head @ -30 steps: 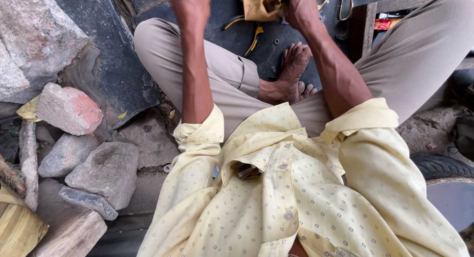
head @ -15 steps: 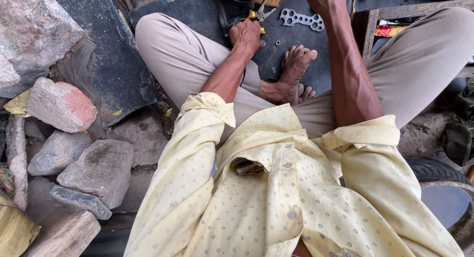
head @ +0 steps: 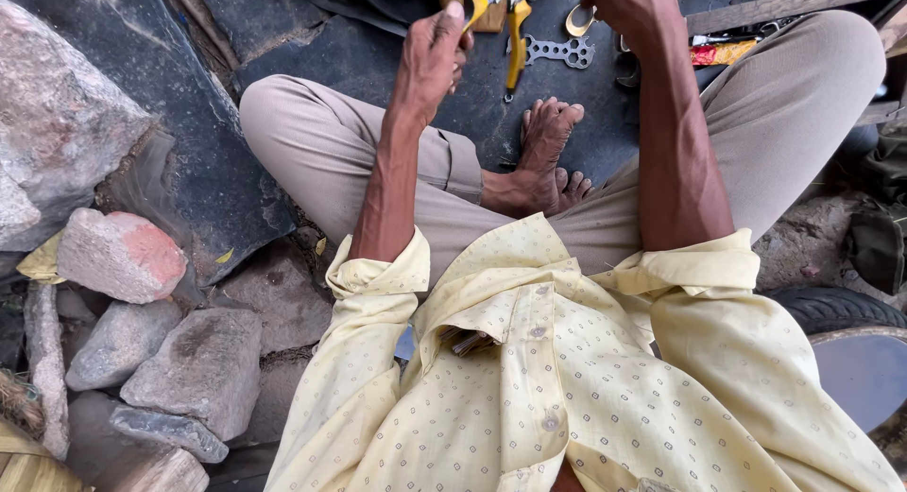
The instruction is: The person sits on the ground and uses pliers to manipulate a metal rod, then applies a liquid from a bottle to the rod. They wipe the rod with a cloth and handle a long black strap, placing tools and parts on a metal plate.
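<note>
Left forearm rises from the rolled yellow cuff toward the top centre of the frame, wrist bent; the left hand is curled, its grip closed on one yellow handle of the pliers; the other handle hangs free, pointing down just right of the knuckles (the steel head is cut off by the top edge). Right hand sits at upper right, fingers bent; whether its grip holds anything I cannot tell. Below the pliers a flat, many-holed metal spanner lies on the dark rubber sheet; rough grey and pinkish stones fill the lower left.
</note>
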